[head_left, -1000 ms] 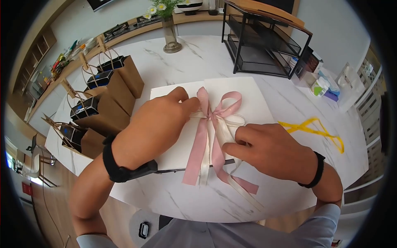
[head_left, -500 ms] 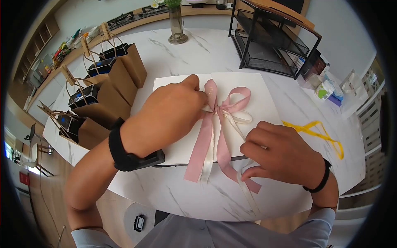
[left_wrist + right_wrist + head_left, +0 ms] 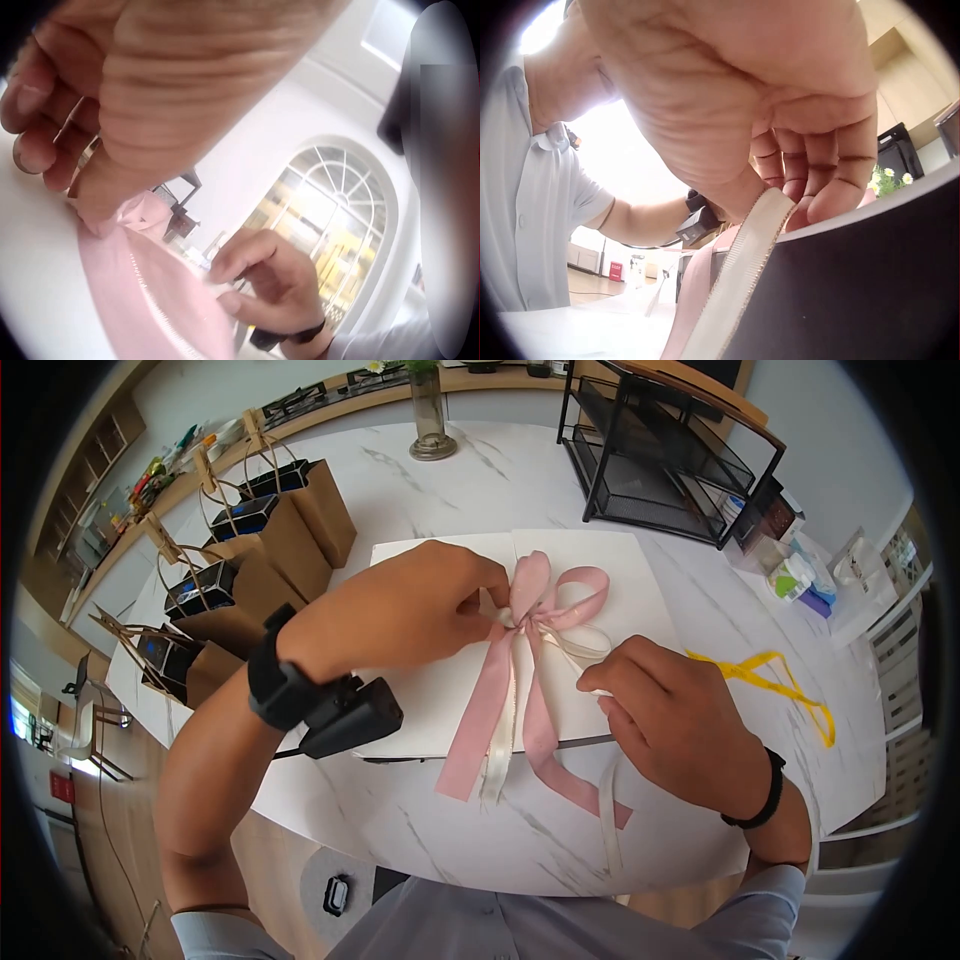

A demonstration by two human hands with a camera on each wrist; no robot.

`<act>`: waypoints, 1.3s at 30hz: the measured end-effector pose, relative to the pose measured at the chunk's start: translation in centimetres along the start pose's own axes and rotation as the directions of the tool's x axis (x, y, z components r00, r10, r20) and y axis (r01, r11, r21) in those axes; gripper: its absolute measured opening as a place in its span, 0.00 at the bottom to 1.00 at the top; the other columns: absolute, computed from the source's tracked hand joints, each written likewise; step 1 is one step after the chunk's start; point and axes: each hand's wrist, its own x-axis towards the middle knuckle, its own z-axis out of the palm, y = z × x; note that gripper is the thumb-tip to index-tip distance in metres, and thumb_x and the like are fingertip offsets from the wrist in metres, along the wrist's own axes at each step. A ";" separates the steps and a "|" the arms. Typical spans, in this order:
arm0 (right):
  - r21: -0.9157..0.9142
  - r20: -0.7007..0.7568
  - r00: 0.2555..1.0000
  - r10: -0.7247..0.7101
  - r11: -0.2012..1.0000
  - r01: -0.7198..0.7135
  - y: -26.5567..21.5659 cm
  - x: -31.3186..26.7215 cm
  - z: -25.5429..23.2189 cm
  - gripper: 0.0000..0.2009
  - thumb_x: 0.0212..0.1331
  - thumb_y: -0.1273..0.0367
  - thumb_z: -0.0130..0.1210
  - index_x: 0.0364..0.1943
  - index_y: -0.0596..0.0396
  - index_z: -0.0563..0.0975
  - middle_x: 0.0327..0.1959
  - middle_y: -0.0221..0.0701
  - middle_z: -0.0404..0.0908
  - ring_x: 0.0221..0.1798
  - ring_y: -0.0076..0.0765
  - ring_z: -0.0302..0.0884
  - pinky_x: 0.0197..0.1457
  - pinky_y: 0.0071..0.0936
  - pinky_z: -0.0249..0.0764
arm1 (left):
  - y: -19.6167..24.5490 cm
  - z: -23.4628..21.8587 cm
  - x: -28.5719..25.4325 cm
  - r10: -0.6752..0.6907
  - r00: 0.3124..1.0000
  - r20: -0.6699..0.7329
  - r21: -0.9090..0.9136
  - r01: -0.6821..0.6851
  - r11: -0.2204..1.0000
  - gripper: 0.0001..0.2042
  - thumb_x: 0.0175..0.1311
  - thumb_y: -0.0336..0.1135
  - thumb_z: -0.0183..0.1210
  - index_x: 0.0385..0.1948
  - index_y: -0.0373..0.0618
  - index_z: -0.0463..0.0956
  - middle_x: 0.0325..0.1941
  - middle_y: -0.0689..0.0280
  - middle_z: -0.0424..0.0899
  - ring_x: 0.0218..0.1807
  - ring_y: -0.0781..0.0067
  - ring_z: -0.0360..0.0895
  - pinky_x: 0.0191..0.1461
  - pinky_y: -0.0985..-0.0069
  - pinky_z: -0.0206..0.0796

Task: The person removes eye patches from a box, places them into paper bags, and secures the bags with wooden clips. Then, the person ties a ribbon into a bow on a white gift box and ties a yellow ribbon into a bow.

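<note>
A bow of pink ribbon [image 3: 466, 725] and cream ribbon [image 3: 608, 815] lies on a white box [image 3: 440, 720], its tails hanging past the front edge. My left hand [image 3: 420, 605] is at the left side of the knot, fingers curled, pinching the bow's left part; in the left wrist view its thumb presses by the pink ribbon. To the right of the bow, my right hand [image 3: 670, 715] pinches a cream tail between thumb and forefinger. That cream ribbon hangs down from the fingertips in the right wrist view, beside the dark side of the box [image 3: 840, 292].
Brown paper bags [image 3: 265, 590] with pegged handles stand in a row at left. A yellow ribbon [image 3: 775, 680] lies at right on the marble-patterned table [image 3: 500, 475]. Behind are a glass vase [image 3: 430, 420], a black mesh rack [image 3: 660, 460] and small bottles [image 3: 790, 580].
My right hand let its hold along the cream tail slip, moved right, then rose and pinches it higher up. My left hand stays by the knot, its wrist turned. The view has tilted down.
</note>
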 end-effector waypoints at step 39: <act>0.162 0.022 1.000 -0.006 0.987 0.003 1.4 0.4 1.0 0.13 0.54 0.76 0.65 0.44 0.52 0.79 0.34 0.32 0.77 0.35 0.40 0.79 0.34 0.35 0.75 | -0.6 -0.2 -1.1 0.298 0.954 -0.027 0.264 -0.280 0.923 0.04 0.59 0.26 0.65 0.34 0.41 0.82 0.32 0.58 0.83 0.35 0.53 0.82 0.39 0.62 0.71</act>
